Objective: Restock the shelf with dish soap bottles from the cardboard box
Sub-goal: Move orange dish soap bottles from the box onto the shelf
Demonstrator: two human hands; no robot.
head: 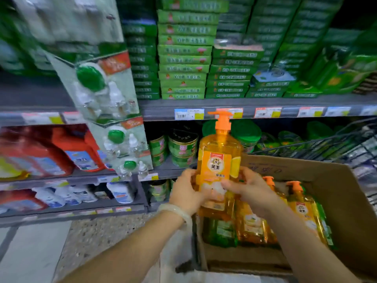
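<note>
The person holds 1 orange dish soap bottle (218, 160) upright above the cardboard box (346, 201), in front of the shelf (255, 108). The left hand (188, 190) and right hand (247, 185) each close around its lower body from opposite sides. Full of liquid, it likely feels heavy, and its smooth plastic may be slippery; gripping the body low suits it better than the pump (222, 119). At least 2 more bottles (302, 209) stand in the box.

**Glossy plastic, matt cardboard**

The dish soap bottle (219, 158) is clear, glossy orange plastic with a smooth printed label and an opaque orange pump (222, 119). The cardboard box (344, 203) is matt brown. The shelf (265, 104) edge looks like dull grey metal. The floor (102, 237) is speckled stone. A smooth, pale bracelet (179, 213) looks semi-glossy.
</note>
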